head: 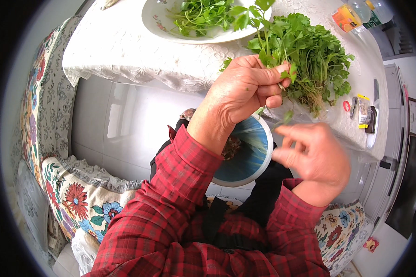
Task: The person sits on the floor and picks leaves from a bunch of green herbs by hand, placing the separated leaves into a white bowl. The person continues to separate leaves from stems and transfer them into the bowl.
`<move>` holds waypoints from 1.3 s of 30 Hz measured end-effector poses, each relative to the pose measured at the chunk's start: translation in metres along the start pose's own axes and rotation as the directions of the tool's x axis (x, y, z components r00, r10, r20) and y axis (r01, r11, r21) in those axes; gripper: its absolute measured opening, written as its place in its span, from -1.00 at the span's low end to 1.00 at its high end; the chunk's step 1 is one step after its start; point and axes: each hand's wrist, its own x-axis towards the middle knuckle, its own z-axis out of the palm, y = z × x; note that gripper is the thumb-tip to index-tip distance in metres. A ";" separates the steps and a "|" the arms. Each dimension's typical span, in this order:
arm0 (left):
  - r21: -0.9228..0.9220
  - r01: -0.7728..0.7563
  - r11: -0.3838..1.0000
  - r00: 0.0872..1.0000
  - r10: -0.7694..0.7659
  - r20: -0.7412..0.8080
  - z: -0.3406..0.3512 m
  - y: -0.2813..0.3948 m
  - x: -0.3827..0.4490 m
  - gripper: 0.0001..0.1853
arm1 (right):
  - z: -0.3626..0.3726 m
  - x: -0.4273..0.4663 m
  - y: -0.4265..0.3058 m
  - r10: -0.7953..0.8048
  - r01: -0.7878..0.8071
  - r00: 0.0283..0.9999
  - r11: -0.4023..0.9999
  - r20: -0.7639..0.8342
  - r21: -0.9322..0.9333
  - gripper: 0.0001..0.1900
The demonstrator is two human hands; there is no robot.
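Note:
My left hand (253, 83) pinches a leafy green sprig (263, 38), probably celery or parsley, between thumb and fingers. It is raised above the near edge of the table. My right hand (312, 155) is blurred, its thumb and fingers apart, at the right rim of a round bin (268, 138). A blurred scrap of leaf (287, 117) hangs in the air just above its fingertips. The bin is blue inside, with dark matter at the bottom, partly hidden by my left forearm. Beyond my left hand lies a large rooted bunch of the same greens (308, 59).
A white floral bowl (156, 26) holding picked sprigs stands on the white lace tablecloth (107, 45). Plastic bottles (350, 17) stand at the far right. A red ring (346, 106) and a yellow-edged packet (363, 110) lie near the table's right edge. Floral-covered seats (76, 197) flank me.

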 end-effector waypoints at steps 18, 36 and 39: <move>-0.009 0.032 0.999 0.998 -0.031 0.055 0.005 -0.004 -0.002 -0.75 | 0.004 0.051 0.078 0.090 -0.058 0.453 0.996 -0.887 0.072 -0.83; -0.064 0.069 0.996 0.998 -0.069 -0.008 0.007 -0.008 0.002 -0.81 | -0.003 0.018 0.016 0.238 0.083 0.725 0.901 -0.646 0.426 -0.91; -0.065 0.070 0.995 0.997 -0.069 0.021 0.003 -0.013 0.005 -0.83 | -0.002 0.014 0.012 0.109 0.075 0.835 0.949 -0.540 0.306 -0.92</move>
